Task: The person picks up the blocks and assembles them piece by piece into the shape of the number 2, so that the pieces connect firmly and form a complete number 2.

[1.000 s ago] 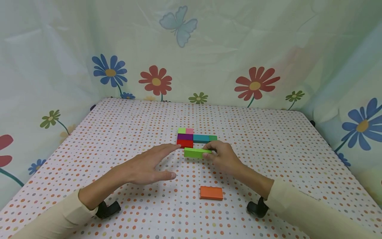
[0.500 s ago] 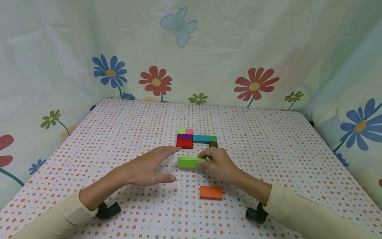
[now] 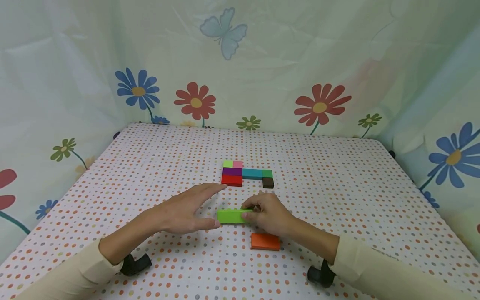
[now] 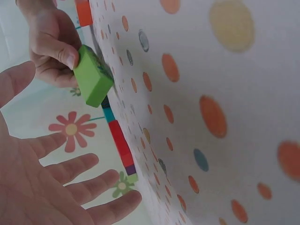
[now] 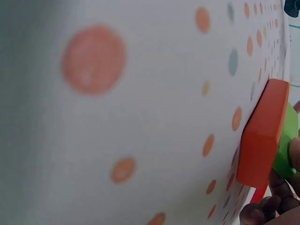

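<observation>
A counter (image 3: 337, 175) under a dotted cloth is filling the lower frame, with floral curtains (image 3: 318, 62) hanging behind it. At centre, the right hand (image 3: 268, 213) is pinching a green block (image 3: 230, 216) just above an orange block (image 3: 265, 241), while the left hand (image 3: 180, 210) is hovering flat with fingers spread, holding nothing. Joined blocks (image 3: 245, 174) are lying beyond.

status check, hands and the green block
Right hand pinches green block by its end. Left hand open beside it, thumb near its other end. Orange block lies just below right hand; block cluster sits beyond.
</observation>
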Demonstrator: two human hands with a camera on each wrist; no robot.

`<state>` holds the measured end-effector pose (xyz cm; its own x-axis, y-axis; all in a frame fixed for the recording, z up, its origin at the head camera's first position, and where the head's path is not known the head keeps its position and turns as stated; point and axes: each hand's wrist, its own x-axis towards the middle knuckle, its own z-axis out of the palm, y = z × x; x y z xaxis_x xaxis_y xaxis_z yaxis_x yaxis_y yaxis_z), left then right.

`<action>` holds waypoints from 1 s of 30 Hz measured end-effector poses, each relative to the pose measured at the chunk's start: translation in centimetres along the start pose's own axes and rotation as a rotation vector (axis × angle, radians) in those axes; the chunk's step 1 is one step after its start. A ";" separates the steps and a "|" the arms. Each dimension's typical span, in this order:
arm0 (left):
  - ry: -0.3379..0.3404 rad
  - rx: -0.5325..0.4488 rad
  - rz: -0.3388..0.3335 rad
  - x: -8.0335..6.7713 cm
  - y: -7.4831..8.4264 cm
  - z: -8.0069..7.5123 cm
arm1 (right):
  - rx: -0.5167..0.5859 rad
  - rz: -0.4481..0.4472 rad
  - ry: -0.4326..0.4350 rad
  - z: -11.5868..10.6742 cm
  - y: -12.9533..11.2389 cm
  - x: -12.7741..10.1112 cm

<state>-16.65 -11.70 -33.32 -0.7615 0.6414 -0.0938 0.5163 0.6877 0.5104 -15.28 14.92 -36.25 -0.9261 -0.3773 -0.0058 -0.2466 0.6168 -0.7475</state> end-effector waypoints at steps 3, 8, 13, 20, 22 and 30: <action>0.002 0.002 -0.001 0.0 0.0 0.0 | -0.002 -0.018 -0.012 0.1 -0.2 -0.1; 0.000 -0.006 0.006 -0.1 0.0 -0.1 | -0.009 -0.018 -0.035 0.3 -0.4 -0.3; 0.000 -0.006 0.007 -0.1 0.0 -0.1 | -0.031 -0.048 -0.062 0.4 -0.4 -0.3; 0.005 -0.022 0.023 0.0 0.0 -0.1 | -0.080 -0.147 -0.073 0.3 -0.1 0.0; 0.005 -0.019 0.020 0.0 0.0 -0.1 | -0.083 -0.154 -0.082 0.3 0.0 0.0; -0.008 -0.007 0.000 -0.1 0.1 -0.3 | -0.032 -0.114 -0.132 0.0 -0.1 -0.1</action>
<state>-16.67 -11.78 -33.01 -0.7584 0.6440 -0.1007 0.5136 0.6855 0.5161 -15.15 14.84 -36.17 -0.8466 -0.5321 -0.0107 -0.3588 0.5855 -0.7270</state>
